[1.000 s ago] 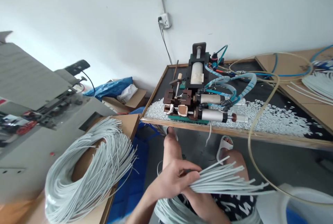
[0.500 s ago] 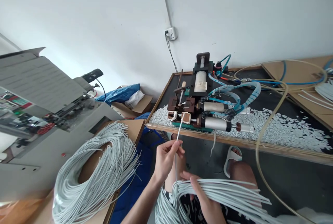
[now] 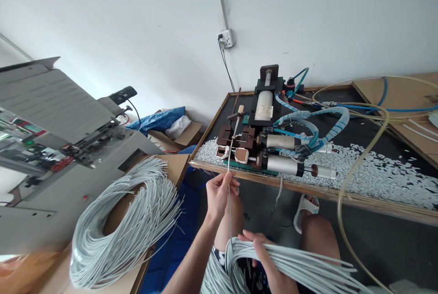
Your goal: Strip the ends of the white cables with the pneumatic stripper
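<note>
Left hand (image 3: 221, 190) is pinching a single grey wire (image 3: 229, 203) between thumb and fingers, just off the front edge of the bench (image 3: 308, 189). The wire's free end is pointing up toward the front jaws of the pneumatic stripping jig (image 3: 246, 141), which is sitting near the bench's front left corner. Cannot tell whether the tip is already entering the jaws or stopping just short.

Right hand (image 3: 265, 257) is closing over a bundle of grey wires (image 3: 294, 266) lying across the lap; the single wire is running down into that bundle.

White insulation scraps (image 3: 369, 171) are lying along the bench's front edge beside the jig. A large wire coil (image 3: 123, 225) is resting on cardboard (image 3: 171, 164) to the left, well apart from the hands.

Risks, as judged:
- The wire is slender and is being held some way behind its tip, so it may be bowing and missing the slot.
- Fingertips are working near the clamp; a slip forward could be putting them in the pinch zone.
- The loose bundle may be sliding off the lap, since one hand alone is restraining it.
- The tan hose (image 3: 345, 180) is looping off the bench edge near the knee and could be snagging.
</note>
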A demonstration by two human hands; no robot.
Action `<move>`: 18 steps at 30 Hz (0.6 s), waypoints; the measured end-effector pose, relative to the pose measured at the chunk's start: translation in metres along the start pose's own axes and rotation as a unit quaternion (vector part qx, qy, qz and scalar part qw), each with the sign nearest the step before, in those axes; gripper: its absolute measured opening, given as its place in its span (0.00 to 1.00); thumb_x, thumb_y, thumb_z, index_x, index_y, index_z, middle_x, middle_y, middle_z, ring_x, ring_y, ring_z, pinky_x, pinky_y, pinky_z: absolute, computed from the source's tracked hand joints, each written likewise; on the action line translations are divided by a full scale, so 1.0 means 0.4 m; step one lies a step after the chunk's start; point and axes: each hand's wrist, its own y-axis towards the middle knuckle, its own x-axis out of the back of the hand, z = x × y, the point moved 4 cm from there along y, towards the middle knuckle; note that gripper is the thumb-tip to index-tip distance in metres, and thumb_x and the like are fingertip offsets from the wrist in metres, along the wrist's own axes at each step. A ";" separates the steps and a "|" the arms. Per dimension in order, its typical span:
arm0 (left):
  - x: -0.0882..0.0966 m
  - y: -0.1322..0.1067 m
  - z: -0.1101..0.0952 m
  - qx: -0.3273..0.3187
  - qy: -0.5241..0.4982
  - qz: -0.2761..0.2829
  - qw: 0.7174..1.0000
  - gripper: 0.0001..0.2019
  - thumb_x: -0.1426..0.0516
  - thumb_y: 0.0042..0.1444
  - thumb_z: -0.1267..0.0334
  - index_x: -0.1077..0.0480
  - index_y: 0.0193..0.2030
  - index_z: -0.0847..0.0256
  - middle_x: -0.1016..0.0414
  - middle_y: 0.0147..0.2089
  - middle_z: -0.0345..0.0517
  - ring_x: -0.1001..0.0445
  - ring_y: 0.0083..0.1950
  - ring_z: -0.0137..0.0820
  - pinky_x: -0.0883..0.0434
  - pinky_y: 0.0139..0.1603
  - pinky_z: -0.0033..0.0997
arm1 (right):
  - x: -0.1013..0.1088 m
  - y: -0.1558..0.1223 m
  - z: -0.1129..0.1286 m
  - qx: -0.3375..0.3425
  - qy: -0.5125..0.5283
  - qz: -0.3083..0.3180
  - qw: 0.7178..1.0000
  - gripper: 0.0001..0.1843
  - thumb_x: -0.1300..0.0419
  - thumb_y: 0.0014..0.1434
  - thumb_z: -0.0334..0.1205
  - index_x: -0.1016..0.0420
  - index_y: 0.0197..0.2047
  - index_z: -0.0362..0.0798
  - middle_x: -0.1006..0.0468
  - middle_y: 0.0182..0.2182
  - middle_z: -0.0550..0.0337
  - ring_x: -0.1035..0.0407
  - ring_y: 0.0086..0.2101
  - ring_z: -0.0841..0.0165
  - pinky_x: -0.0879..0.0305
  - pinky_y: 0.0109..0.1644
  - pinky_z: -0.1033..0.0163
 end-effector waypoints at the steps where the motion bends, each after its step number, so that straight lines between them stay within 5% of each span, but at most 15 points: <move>1: 0.001 0.000 -0.002 -0.001 0.001 -0.002 1.000 0.21 0.34 0.54 0.47 0.21 0.32 0.68 0.22 0.24 0.47 0.30 0.18 0.28 0.34 0.21 0.26 | 0.000 0.001 0.005 0.000 -0.009 0.018 1.000 0.13 0.32 0.52 0.54 0.11 0.38 0.59 0.13 0.39 0.59 0.18 0.38 0.52 0.22 0.37 0.51; 9: 0.003 0.001 -0.003 -0.003 -0.004 -0.001 1.000 0.22 0.33 0.53 0.45 0.20 0.33 0.68 0.21 0.24 0.47 0.29 0.18 0.28 0.32 0.21 0.26 | 0.005 0.004 0.022 0.033 -0.024 0.046 0.998 0.14 0.34 0.57 0.56 0.11 0.40 0.60 0.13 0.39 0.61 0.18 0.41 0.52 0.21 0.38 0.52; 14: 0.000 0.009 -0.006 0.005 -0.009 0.010 1.000 0.22 0.33 0.54 0.44 0.22 0.33 0.67 0.23 0.23 0.45 0.29 0.19 0.28 0.33 0.22 0.26 | -0.001 -0.006 0.027 0.029 -0.069 0.056 0.996 0.12 0.33 0.56 0.54 0.11 0.39 0.61 0.14 0.37 0.61 0.22 0.29 0.59 0.24 0.33 0.54; 18: -0.004 0.012 -0.021 0.013 0.001 0.081 0.997 0.23 0.35 0.56 0.43 0.24 0.39 0.66 0.22 0.25 0.45 0.26 0.23 0.30 0.28 0.28 0.29 | -0.020 -0.020 0.026 0.017 -0.065 0.002 0.998 0.11 0.31 0.52 0.54 0.12 0.32 0.58 0.17 0.29 0.60 0.28 0.24 0.62 0.27 0.30 0.55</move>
